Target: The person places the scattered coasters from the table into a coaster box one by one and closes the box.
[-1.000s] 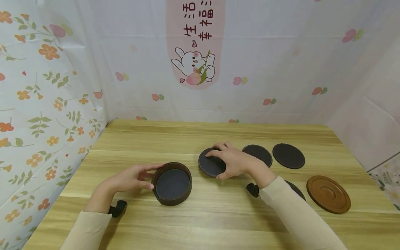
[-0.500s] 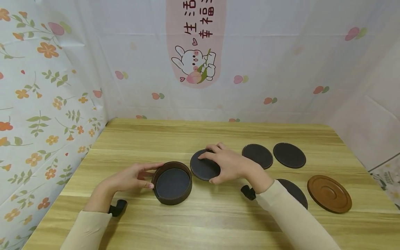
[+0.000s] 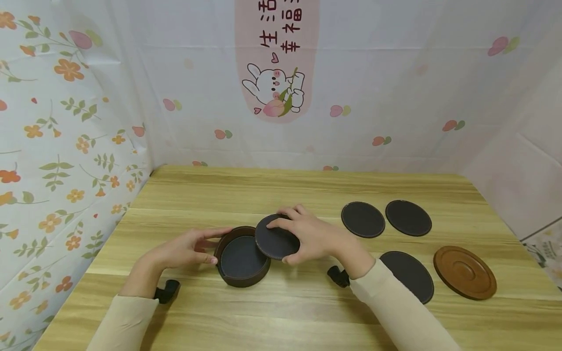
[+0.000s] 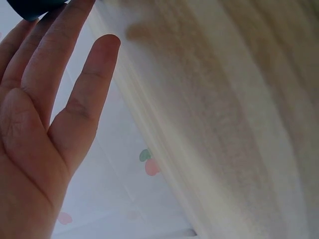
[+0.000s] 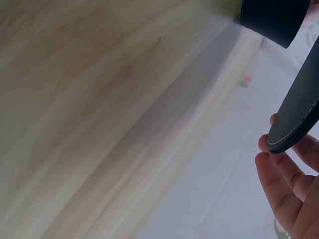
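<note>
In the head view, my right hand [image 3: 313, 236] pinches a black round leather coaster [image 3: 272, 239] by its edges, slightly tilted. The coaster overlaps the right rim of a dark brown round coaster holder [image 3: 246, 281]. My left hand [image 3: 189, 249] touches the holder's left side, fingers at the back and thumb in front. Its fingers [image 4: 57, 64] look fairly straight in the left wrist view, with a corner of the holder above. From the right wrist, the coaster's stitched edge shows over my fingertips, apart from the holder's wall [image 5: 274, 20]. A black disc lies inside the holder.
Three more black coasters lie flat on the right: one at the back [image 3: 363, 220], one farther right [image 3: 409, 218], one beside the right sleeve [image 3: 408, 276]. A brown round lid-like disc [image 3: 465, 272] lies at the far right. The wooden table [image 3: 281, 317] meets a patterned cloth backdrop.
My right hand has moved left with the coaster, from the table beside the holder to over its right rim. The left hand and the holder have stayed in place.
</note>
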Action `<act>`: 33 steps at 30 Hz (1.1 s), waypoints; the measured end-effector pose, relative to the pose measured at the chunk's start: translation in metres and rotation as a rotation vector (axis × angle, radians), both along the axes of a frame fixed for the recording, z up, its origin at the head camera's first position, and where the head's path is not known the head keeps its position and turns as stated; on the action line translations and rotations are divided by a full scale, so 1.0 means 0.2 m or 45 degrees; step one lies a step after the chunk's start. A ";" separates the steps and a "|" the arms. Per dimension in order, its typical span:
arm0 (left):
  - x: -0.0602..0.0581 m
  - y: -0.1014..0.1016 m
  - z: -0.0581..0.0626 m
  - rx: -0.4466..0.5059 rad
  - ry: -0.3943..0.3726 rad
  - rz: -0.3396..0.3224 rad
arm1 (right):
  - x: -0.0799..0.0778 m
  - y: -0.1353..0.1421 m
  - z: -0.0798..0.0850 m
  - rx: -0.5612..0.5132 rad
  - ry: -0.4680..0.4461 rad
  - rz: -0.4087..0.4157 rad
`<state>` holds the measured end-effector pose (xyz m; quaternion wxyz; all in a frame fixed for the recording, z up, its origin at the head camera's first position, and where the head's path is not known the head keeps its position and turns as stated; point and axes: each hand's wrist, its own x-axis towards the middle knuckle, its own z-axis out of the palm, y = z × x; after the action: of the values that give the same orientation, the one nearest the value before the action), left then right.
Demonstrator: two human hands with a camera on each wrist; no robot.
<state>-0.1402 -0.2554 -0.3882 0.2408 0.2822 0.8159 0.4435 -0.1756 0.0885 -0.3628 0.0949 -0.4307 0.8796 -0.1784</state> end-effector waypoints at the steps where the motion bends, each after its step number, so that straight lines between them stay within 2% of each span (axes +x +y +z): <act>1: 0.00 0.00 0.00 0.005 0.002 -0.004 | 0.00 -0.01 0.00 0.003 -0.003 0.003; 19: -0.01 -0.01 0.00 -0.004 -0.014 0.017 | 0.06 -0.19 0.00 -0.005 -0.034 0.096; 33: 0.00 0.00 0.01 -0.009 -0.012 0.008 | 0.09 -0.28 -0.01 0.009 -0.042 0.147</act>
<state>-0.1404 -0.2561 -0.3860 0.2444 0.2766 0.8172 0.4427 -0.1571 0.0321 -0.3642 0.1212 -0.4774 0.8522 -0.1764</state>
